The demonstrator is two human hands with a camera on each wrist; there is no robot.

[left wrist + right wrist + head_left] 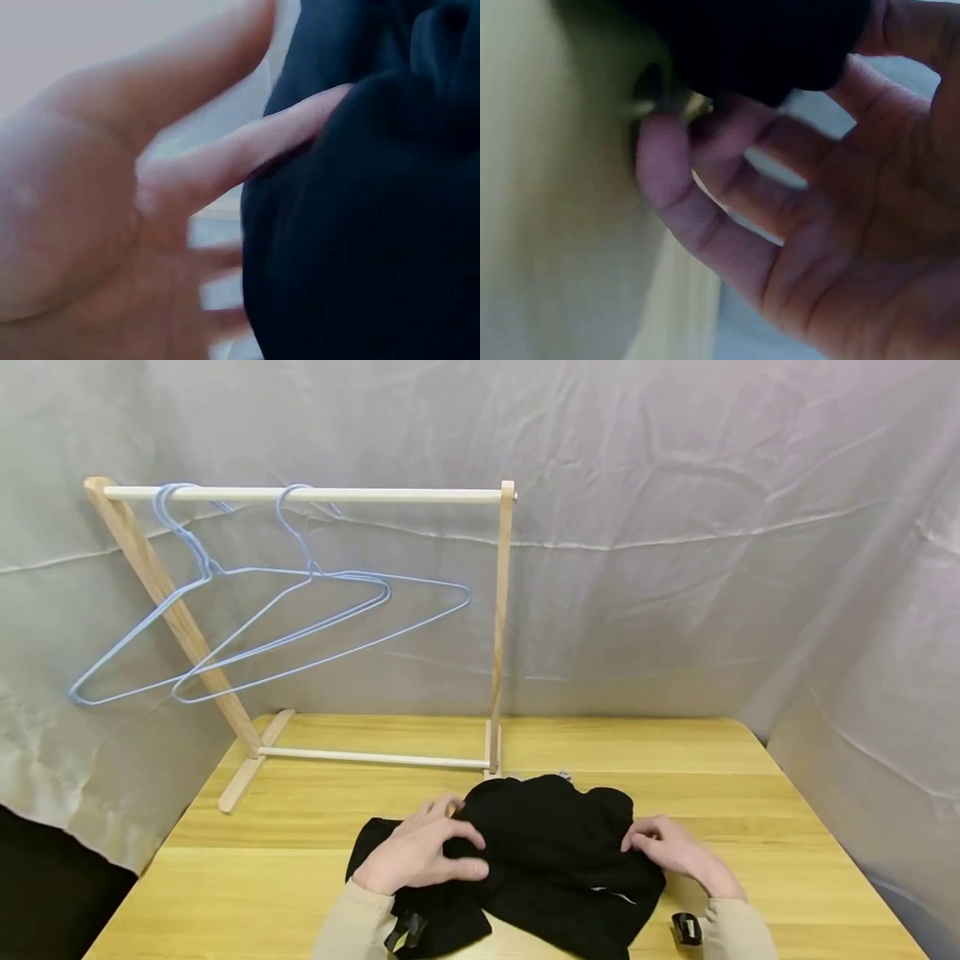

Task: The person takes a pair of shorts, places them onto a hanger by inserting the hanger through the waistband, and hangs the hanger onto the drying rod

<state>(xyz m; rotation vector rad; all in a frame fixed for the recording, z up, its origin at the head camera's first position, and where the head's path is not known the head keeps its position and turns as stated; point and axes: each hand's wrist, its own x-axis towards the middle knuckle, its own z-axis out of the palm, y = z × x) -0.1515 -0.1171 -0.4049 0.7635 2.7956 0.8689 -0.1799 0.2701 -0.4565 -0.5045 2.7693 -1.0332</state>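
Note:
A black garment (551, 827) lies crumpled on the wooden table, with a small white mark near its lower right. My left hand (427, 847) is over its left part, thumb and fingers spread apart. In the left wrist view, the index finger of that hand (217, 165) is fairly straight, and its tip reaches the dark cloth (360, 225). On the garment's right edge, my right hand (671, 847) pinches the fabric between thumb and fingers. The right wrist view shows that hand (840, 195) with its other fingers curled below the black cloth (757, 45).
Behind the garment on the left stands a wooden rack (498, 627) with a white top bar (405, 495). Several light blue hangers (300, 568) hang from it. The table (750, 827) reaches back to a grey curtain (675, 610). One rack foot is close behind the garment.

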